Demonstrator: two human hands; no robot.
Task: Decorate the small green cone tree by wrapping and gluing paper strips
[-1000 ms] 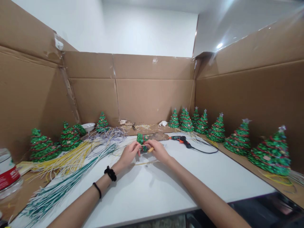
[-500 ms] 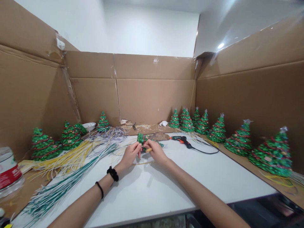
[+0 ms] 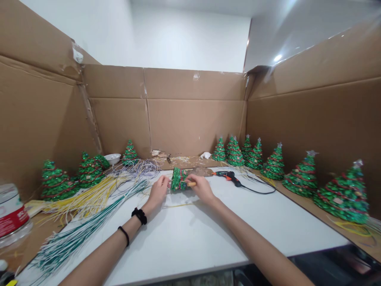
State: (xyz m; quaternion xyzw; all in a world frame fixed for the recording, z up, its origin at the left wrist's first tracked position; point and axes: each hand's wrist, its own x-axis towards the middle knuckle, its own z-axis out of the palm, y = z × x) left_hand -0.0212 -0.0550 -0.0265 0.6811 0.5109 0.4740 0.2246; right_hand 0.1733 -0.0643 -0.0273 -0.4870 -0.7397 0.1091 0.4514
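Note:
A small green Christmas tree (image 3: 177, 178) with red garland lies on its side over the white tabletop, its wide base facing left. At that base is my left hand (image 3: 159, 188), fingers closed on its edge. My right hand (image 3: 203, 189) is on the tree's other side, pinching a short tan wooden stick (image 3: 192, 184) that points left against the tree. The fingers of the right hand partly hide the tree's narrow end.
A glue gun (image 3: 228, 174) with a black cable lies behind my right hand. Yellow strands (image 3: 95, 190) and green strands (image 3: 80, 230) spread at left. Several finished trees (image 3: 300, 174) line the right side. A white bowl (image 3: 112, 159) and a plastic jar (image 3: 13, 214) stand left.
My hands have moved apart: the left one went left to the tree's base, the right one slightly right with the stick. More of the tree now shows between them.

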